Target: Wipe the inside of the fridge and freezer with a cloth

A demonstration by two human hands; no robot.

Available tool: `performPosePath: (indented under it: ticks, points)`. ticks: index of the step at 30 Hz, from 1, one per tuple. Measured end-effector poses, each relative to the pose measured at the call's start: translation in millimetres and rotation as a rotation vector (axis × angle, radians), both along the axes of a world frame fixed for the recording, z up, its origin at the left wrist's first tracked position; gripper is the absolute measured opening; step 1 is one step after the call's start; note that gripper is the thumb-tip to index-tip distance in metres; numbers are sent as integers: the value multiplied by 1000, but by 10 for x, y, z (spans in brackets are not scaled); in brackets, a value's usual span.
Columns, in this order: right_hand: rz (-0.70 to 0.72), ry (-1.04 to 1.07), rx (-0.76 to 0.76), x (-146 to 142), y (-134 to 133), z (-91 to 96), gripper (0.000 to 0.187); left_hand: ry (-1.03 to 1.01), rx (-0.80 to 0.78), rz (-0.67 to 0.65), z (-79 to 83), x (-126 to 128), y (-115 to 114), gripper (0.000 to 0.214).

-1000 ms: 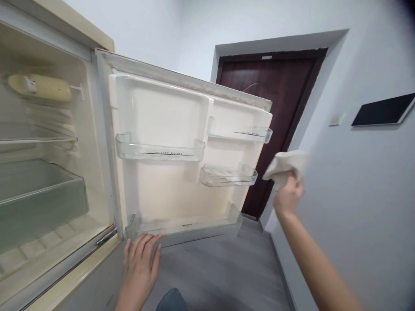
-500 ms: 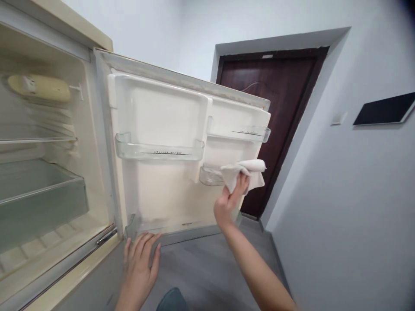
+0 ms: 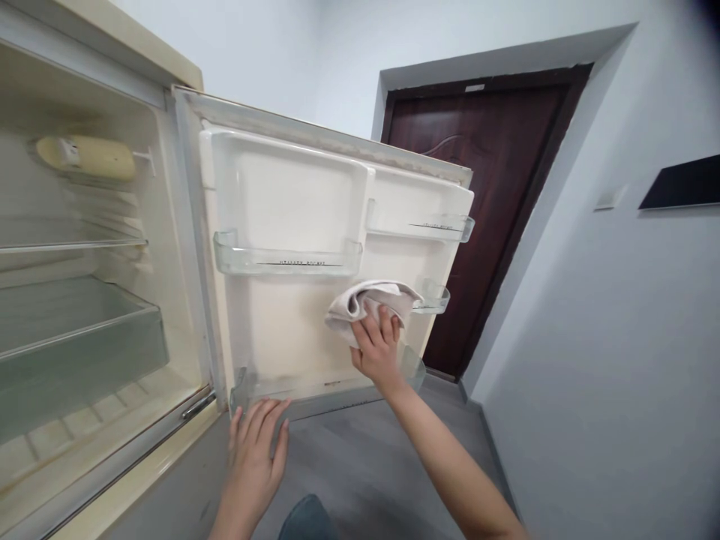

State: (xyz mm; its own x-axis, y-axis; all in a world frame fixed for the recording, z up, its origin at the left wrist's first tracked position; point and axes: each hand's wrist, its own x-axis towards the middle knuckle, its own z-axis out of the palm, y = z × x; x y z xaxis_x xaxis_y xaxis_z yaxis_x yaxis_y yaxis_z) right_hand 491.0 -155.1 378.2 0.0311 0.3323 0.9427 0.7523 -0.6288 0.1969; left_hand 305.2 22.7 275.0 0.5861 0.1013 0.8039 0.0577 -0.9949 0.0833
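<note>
A white cloth [image 3: 360, 300] is bunched under my right hand [image 3: 379, 341], whose fingers press it over the left part of the small right-hand door pocket [image 3: 437, 301]. That pocket sits on the inner face of an open refrigerator door [image 3: 292, 322]. My left hand [image 3: 256, 442] is at the door's lower left, its fingers stretched out over the front of the bottom door bin [image 3: 315, 407]. Nothing shows in the left hand; whether its fingertips touch the bin I cannot tell.
On the left is the refrigerator's inside, with a glass shelf [image 3: 73, 244], a clear drawer [image 3: 84, 360] and a yellowish lamp housing [image 3: 104, 157]. Two more clear pockets, a left one [image 3: 286, 260] and an upper right one [image 3: 421, 227], line the door. Behind stands a dark red room door [image 3: 478, 150].
My right hand has moved left with the cloth, uncovering the right end of the small pocket. My left hand keeps its place by the bottom bin. The view has shifted slightly.
</note>
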Motion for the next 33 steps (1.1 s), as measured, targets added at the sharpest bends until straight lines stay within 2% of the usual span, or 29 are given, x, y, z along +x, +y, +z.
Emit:
performPosePath:
  ticks: [3,5,7,10,13,16,18,22,26,30,33]
  points:
    - [50,161,117,222,-277,-161,29,4,9,-5,-6,-3,6,33]
    - [29,220,237,342,-465,-191,31,14,-1,-4,-14,-4,10,34]
    - [0,227,361,414,-629,-142,38,24,-14,-4,-21,-6,12,34]
    - [21,253,550,408,-767,35,49,29,-21,-7,-25,-9,9,36]
    - [155,444,851,302,-729,228,55,28,-9,-1,-22,-5,1,36]
    - [306,635,1177,168,-554,342,60,9,9,1,-21,5,-9,35]
    - [353,675,1301,79,-401,376,63,-6,12,5,-22,8,-10,34]
    - [419,678,1383,-137,-65,433,60,-18,-6,2,-16,-12,2,33]
    - [627,852,1449,-451,298,453,58,11,-11,-3,0,-50,11,33]
    - [809,1061,1332,-767,565,374,50,13,-26,4,5,-74,14,32]
    - [886,1150,1285,-819,592,340,43,15,-12,-3,2,-83,16,33]
